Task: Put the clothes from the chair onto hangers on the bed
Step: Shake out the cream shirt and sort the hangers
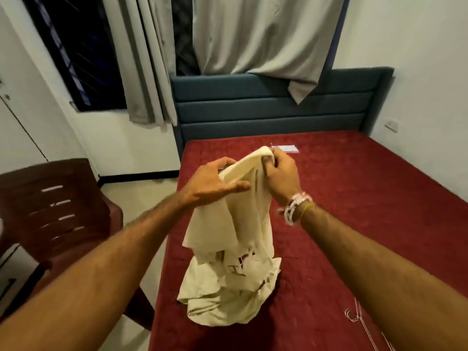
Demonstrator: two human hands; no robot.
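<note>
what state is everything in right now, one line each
shirt: held up by its top edge, lower part bunched on the bed
left hand: grips the shirt's top
right hand: grips the shirt's top
hangers: lying on the bed, no clothes on them
curtain: partly drawn, one corner draped over the headboard
chair: standing beside the bed

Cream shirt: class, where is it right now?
In the head view the cream shirt hangs mid-frame, its top gripped by the left hand and right hand, its bottom bunched on the red bed, just right of the brown chair.
</note>
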